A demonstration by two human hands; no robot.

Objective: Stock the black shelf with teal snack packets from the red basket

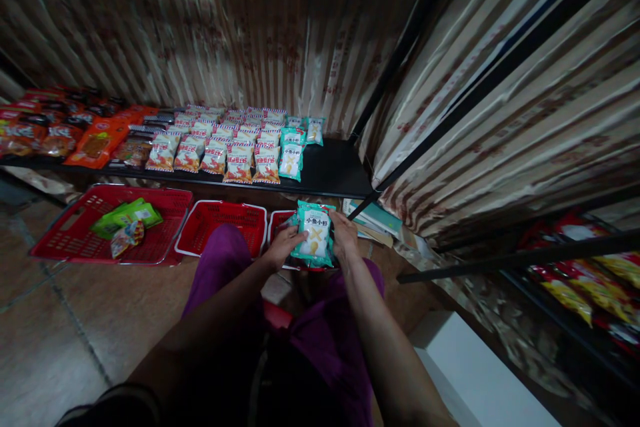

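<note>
A teal and white snack bag [315,233] is held upright between my two hands, above a red basket [280,217] that it partly covers. My left hand [286,245] closes on the bag's left edge, thumb on its front. At its right edge, my right hand [344,232] grips the side, with most fingers behind it. More teal packaging shows beside and behind this bag. On the black shelf [340,163] ahead stand several matching teal bags [291,161], right beside rows of white and orange snack bags [240,161].
Orange snack packs [100,141] fill the shelf's left part. Below are a red basket with green packs [127,215] and another red basket [223,208]. Black rack posts [400,177] stand at right, near a white box [480,373] and red-yellow bags [575,280].
</note>
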